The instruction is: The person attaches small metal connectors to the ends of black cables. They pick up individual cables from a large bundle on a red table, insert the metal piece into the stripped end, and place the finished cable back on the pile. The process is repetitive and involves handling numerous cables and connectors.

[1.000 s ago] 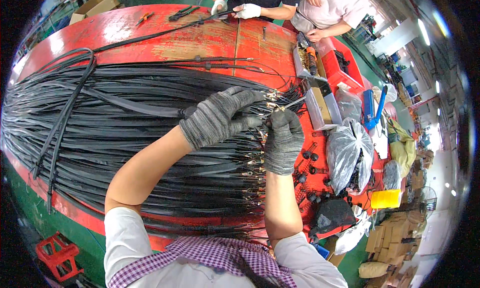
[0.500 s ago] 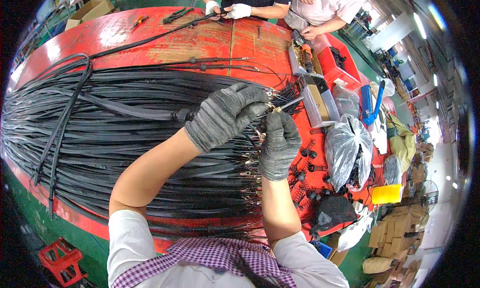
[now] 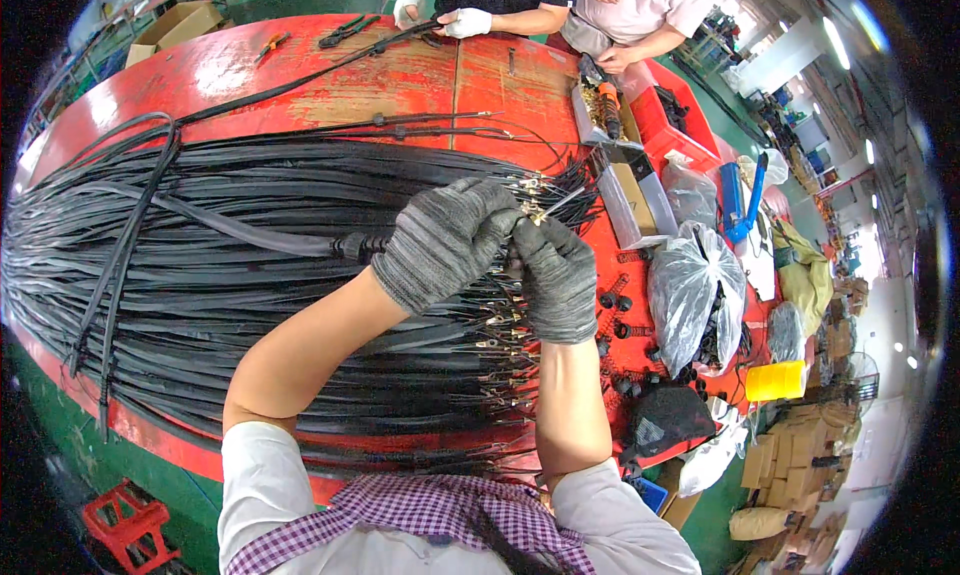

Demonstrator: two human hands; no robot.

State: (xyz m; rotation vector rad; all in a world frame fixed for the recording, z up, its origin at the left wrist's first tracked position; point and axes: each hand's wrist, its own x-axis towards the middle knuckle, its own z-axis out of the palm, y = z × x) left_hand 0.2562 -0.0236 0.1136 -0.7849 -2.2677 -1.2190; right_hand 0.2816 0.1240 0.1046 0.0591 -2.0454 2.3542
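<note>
My left hand (image 3: 445, 243), in a grey knitted glove, is closed around the end of a thick black cable. The cable's ribbed black sleeve (image 3: 358, 246) comes out on the wrist side. My right hand (image 3: 557, 283), gloved the same way, pinches at a small brass-coloured terminal (image 3: 537, 217) against the left fingertips. A thin pale rod (image 3: 567, 204) sticks out from there toward the upper right; its other end is hidden by the fingers. Beneath both hands lies a wide bundle of black cables (image 3: 250, 305), with metal terminals (image 3: 510, 345) along its right ends.
Across the red table (image 3: 400, 85), a person in white gloves (image 3: 466, 22) handles a black cable; another stands beside. Pliers (image 3: 348, 31) lie at the far side. Rightward are a red bin (image 3: 690, 150), a grey tray (image 3: 622, 210), a plastic bag (image 3: 697, 295) and scattered black fittings (image 3: 625, 330).
Both hands have come slightly closer together, my right hand shifting up and left. The terminal and rod moved a little left with them. The co-worker's white-gloved hands moved slightly left and spread apart.
</note>
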